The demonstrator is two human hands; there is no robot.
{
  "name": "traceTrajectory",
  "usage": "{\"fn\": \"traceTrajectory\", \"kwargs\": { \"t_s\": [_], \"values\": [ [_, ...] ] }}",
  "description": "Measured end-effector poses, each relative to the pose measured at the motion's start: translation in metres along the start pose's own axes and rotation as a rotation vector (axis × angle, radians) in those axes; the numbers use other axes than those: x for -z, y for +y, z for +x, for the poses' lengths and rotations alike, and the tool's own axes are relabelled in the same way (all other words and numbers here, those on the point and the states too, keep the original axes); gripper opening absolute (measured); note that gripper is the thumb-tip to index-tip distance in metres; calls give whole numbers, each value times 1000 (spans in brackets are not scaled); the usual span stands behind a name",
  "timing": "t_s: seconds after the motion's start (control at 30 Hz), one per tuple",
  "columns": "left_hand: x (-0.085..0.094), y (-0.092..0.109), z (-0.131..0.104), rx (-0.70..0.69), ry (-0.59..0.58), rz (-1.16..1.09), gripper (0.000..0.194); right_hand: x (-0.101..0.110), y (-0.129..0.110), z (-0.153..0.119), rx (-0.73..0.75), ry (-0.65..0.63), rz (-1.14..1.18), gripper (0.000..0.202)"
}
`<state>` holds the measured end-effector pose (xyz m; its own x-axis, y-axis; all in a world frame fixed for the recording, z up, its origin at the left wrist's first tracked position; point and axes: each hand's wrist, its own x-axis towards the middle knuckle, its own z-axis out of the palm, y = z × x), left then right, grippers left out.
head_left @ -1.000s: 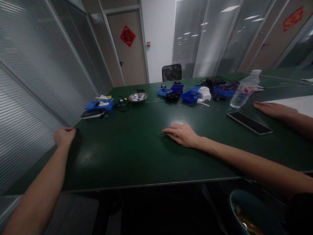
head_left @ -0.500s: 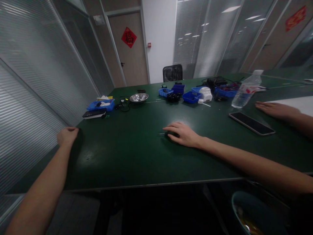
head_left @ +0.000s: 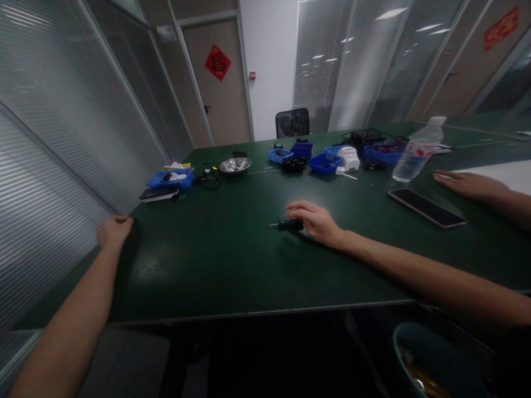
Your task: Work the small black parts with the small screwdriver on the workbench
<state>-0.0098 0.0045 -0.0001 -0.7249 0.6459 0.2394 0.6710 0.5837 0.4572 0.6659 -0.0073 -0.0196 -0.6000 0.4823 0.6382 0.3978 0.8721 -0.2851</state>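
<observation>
A screwdriver (head_left: 291, 224) with a dark handle and a thin metal shank lies on the green table, its tip to the left. Over the end of its handle is my right hand (head_left: 317, 221), fingers bent and apart, with a gap between the upper fingers and the handle. Whether the thumb touches the handle is hard to see. My left hand (head_left: 115, 229) rests at the table's left edge with its fingers curled closed, and nothing shows in it.
Toward the back stand a metal bowl (head_left: 235, 166), blue trays (head_left: 326, 163) and cables. A blue basket (head_left: 171, 178) sits back left. On the right are a water bottle (head_left: 418, 150), a phone (head_left: 427, 208) and another person's hand (head_left: 470, 183). Below stands a bin (head_left: 400, 354).
My right hand has risen and shifted slightly right, uncovering more of the screwdriver's handle. The screwdriver stays in nearly the same place. My left hand has not moved.
</observation>
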Motion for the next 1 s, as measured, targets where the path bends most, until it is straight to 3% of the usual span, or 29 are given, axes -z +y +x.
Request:
{"fn": "traceTrajectory", "kwargs": {
  "t_s": [0.37, 0.5, 0.57, 0.7, 0.83, 1.0],
  "values": [
    [0, -1, 0, -1, -53, -2, 40, -3, 2, 1, 1, -52, 20, 52],
    [0, 2, -1, -56, -62, -15, 35, -5, 1, 4, -26, -107, 32, 38],
    [-2, 5, -2, -99, -91, -29, 34, -5, 1, 5, -41, -156, 30, 34],
    [-8, 25, -9, -207, -219, -73, 38, -3, -1, 6, -53, -206, 35, 44],
    [-19, 69, -44, -462, -429, -187, 37, -1, -3, 8, -52, -232, 22, 45],
    [-27, 134, -134, -801, -707, -303, 48, -3, -3, 10, -57, -239, -17, 42]
  ]
}}
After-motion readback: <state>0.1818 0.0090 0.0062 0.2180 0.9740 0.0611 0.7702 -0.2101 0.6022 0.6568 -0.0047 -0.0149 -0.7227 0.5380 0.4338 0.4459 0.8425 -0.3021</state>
